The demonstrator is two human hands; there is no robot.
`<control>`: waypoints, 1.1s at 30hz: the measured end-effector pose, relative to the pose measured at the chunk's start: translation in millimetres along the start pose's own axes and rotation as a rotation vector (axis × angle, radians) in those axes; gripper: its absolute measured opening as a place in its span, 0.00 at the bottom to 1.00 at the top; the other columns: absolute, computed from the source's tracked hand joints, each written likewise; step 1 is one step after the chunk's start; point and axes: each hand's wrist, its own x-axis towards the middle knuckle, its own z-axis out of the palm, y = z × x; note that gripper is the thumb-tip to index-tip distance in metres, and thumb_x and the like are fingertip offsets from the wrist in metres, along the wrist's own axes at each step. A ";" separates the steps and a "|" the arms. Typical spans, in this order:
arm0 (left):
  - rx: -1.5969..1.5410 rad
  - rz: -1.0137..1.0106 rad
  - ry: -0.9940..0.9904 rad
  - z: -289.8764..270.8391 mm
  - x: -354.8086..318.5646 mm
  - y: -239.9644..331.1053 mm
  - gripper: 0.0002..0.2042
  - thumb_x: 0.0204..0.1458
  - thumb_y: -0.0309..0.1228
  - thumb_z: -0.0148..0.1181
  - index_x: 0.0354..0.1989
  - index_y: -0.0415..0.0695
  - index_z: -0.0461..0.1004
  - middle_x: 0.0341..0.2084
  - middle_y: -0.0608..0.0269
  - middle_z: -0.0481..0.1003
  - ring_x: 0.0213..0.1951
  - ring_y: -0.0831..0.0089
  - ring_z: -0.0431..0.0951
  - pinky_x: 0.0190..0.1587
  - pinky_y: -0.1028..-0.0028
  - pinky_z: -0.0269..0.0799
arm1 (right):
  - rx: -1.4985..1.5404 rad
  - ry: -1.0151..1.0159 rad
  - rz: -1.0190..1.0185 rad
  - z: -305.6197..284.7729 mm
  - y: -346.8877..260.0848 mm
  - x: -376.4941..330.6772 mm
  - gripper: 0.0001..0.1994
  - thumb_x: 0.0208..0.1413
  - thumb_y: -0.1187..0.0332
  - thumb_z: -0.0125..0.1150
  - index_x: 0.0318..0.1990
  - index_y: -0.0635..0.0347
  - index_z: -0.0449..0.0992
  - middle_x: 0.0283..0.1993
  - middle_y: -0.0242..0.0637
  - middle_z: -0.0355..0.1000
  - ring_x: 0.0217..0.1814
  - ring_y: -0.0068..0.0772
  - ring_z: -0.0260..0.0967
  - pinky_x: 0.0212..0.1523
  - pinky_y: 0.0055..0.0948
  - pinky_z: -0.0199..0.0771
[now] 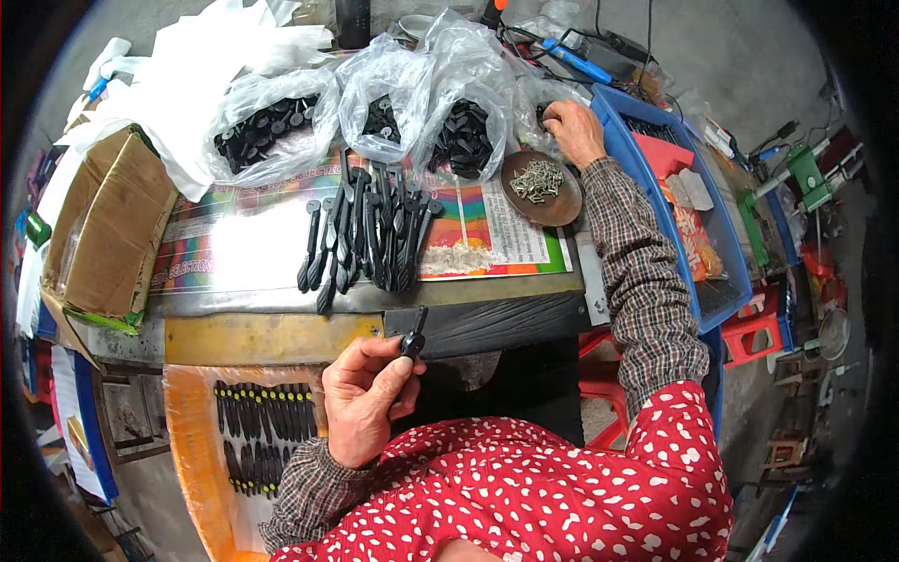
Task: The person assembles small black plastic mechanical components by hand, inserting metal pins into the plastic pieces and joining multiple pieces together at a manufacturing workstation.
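Observation:
Near the table's front edge, my left hand (pixel 363 398) pinches a small black plastic piece (pixel 412 344) between thumb and fingers. Its round disc end faces up and a thin stem points away from me. My right hand (pixel 576 133) reaches to the far right, fingers bent together at the mouth of a clear bag (pixel 534 94) with small black parts. Those fingertips are partly hidden, so what they grip does not show. Just below that hand lies a round brown dish (pixel 521 208) of small metal screws or pins. A pile of long black handle-like pieces (pixel 365 229) rests mid-table.
Three clear bags of black parts (pixel 272 131) line the back. A cardboard box (pixel 108 229) stands at left, and a blue bin (pixel 688 206) at right. Below the table's left front, an orange tray (pixel 197 468) holds rows of black pieces with yellow-green dots. Red stools (pixel 754 328) stand beyond.

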 end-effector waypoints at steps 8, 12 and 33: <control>-0.030 -0.016 0.007 0.5 -1.3 -0.6 0.06 0.54 0.21 0.54 0.40 0.39 0.69 0.28 0.56 0.75 0.18 0.80 0.67 0.15 0.84 0.57 | 0.094 0.116 -0.034 -14.0 -16.1 -10.2 0.08 0.46 0.65 0.59 0.33 0.57 0.78 0.35 0.41 0.73 0.41 0.45 0.70 0.43 0.39 0.67; -0.021 -0.014 0.000 -0.3 -1.7 -0.7 0.06 0.54 0.23 0.55 0.39 0.41 0.69 0.28 0.55 0.75 0.18 0.78 0.68 0.15 0.83 0.57 | 0.155 0.198 -0.166 -27.5 -48.3 -20.4 0.08 0.46 0.66 0.59 0.31 0.59 0.77 0.32 0.40 0.71 0.37 0.44 0.69 0.39 0.39 0.68; -0.310 -0.116 0.001 -13.6 -5.1 14.9 0.05 0.56 0.25 0.53 0.40 0.42 0.68 0.29 0.57 0.74 0.21 0.77 0.68 0.17 0.84 0.56 | 0.357 0.055 -0.446 -53.1 -137.7 -82.8 0.07 0.51 0.69 0.60 0.34 0.62 0.76 0.30 0.38 0.71 0.32 0.35 0.70 0.34 0.31 0.70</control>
